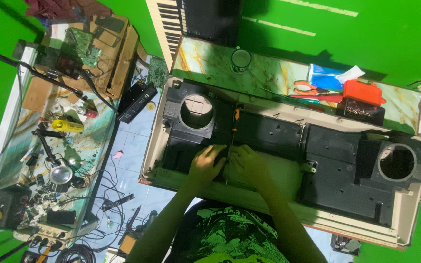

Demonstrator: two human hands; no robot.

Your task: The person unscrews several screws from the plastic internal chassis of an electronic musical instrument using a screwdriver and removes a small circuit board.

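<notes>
A long cream-coloured casing [278,192] lies open on the marble-patterned table, with black plastic panels inside and a round speaker opening at each end [197,112] [397,163]. My left hand [206,164] and my right hand [247,164] rest side by side on the near middle of the casing, fingers curled down onto a pale panel. A thin screwdriver with an orange and black handle [236,117] stands just beyond my hands; whether either hand holds it I cannot tell.
A metal mug [240,59], orange-handled pliers [310,89], a red screwdriver [317,98] and an orange and black box [363,100] sit on the table's far side. A cluttered workbench [49,126] with circuit boards, a magnifier lamp and cables stands at left.
</notes>
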